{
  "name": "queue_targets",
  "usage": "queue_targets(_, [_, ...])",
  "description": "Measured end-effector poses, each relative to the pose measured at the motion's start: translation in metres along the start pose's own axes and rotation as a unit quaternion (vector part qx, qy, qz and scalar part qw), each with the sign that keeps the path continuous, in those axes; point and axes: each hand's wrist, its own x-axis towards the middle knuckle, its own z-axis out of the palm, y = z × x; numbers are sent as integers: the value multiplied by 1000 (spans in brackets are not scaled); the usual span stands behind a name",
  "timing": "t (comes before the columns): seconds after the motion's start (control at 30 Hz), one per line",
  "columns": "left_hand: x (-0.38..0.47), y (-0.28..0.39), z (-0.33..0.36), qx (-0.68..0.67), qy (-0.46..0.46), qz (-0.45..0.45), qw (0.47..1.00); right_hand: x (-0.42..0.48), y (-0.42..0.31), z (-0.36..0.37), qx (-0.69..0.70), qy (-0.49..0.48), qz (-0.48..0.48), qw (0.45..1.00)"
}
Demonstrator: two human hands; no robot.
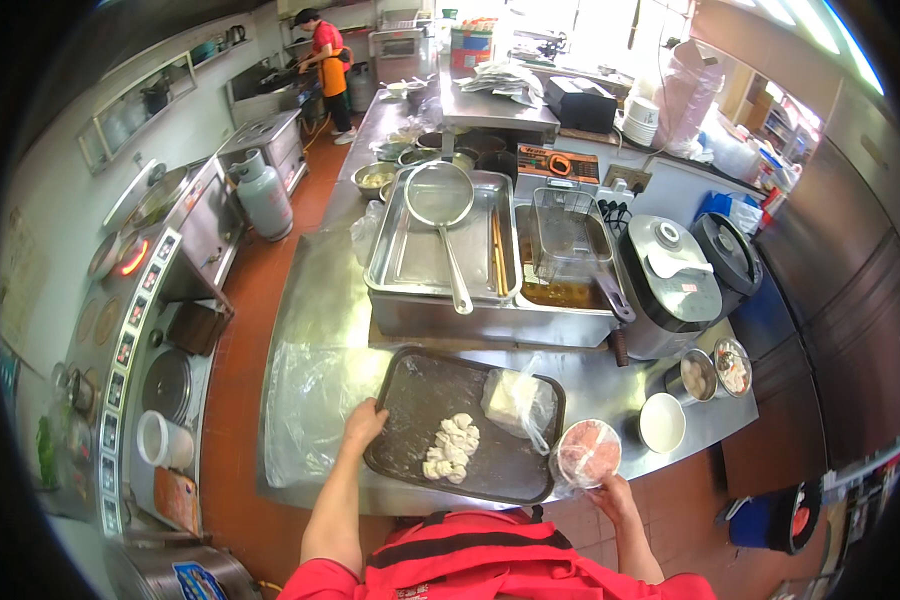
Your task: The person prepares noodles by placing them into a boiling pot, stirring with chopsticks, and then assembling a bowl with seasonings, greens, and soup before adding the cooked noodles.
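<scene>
My left hand [366,424] grips the left rim of a dark serving tray [420,382], thumb on top of the edge. On the tray lies a small heap of wrapped dumplings [451,448], pale and floury. A clear plastic bag [518,397] with a block of pale wrappers or dough inside rests at the tray's right end. Just off the tray's right side, my right hand [610,496] holds a round white container [589,452] of pink minced meat by its near edge. Clear plastic film stretches over parts of the meat. The fingers under the container are partly hidden.
Behind the tray stands a deep fryer [487,322] with a steel pan, a strainer [440,196] and a wire basket [570,232]. Rice cookers [673,270] stand to its right. A white bowl [661,423] sits at the counter's right. Far back, a person [328,64] works at a stove.
</scene>
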Motion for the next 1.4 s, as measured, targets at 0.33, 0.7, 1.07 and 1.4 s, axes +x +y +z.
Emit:
queue_targets(0.33, [20,-18,-28,3,-152,92,984,-2,83,64,-21,117,-101,988])
queue_targets(0.7, [15,-56,-61,-170,-127,179,961,19,97,123,-109,211,-122,964])
queue_targets(1.07, [8,-149,-110,-166,-119,58,977,22,89,231,-168,130,-140,967])
queue_targets(1.4, [10,-132,-110,-29,-70,11,997,35,98,231,-205,154,-147,955])
